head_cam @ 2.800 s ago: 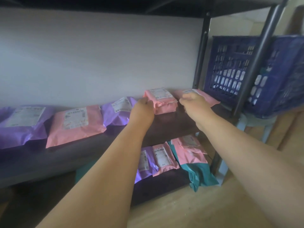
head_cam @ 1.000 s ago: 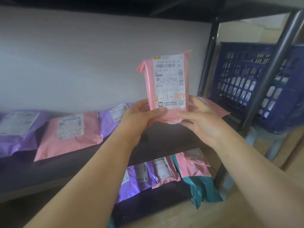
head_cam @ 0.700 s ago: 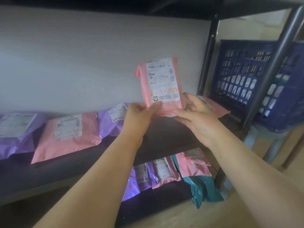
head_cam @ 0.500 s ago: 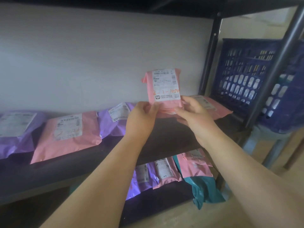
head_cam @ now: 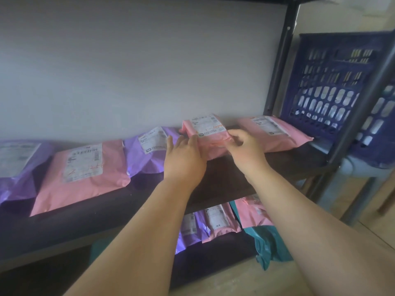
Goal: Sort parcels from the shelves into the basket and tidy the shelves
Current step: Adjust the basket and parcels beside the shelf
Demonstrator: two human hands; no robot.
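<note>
— What's the whole picture from where you stand?
— A dark shelf (head_cam: 224,176) against a pale wall. Past its front post (head_cam: 361,107), to the right, the blue basket (head_cam: 333,88) sits up on a stool (head_cam: 361,169). I can't see what's in it.
— And on the board?
— A row lying flat, labels up: a big pink parcel (head_cam: 85,176), a purple parcel (head_cam: 147,154) beside it, then a long pink parcel (head_cam: 275,133) at the basket end. More lie on the lower shelf (head_cam: 213,253).
— Which one is being handled?
— The small pink parcel (head_cam: 210,133), between the purple one and the long pink one, towards the back of the board. Its near edge looks down on the shelf, but I can't tell whether its full weight rests there.
— The hands?
— The left hand (head_cam: 183,154) lies flat against the parcel's left side, fingers straight and slightly spread. The right hand (head_cam: 245,146) has its fingers curled, pinching the near right corner.
— So which step is it?
— I'd say the tidying half, squaring this one into the row. It could equally be the start of a lift.
— What's next?
— If it belongs here, a nudge to line it up without riding over its neighbours. If it goes, it needs a firmer two-handed hold, then a swing right around the post and over the basket's rim.
</note>
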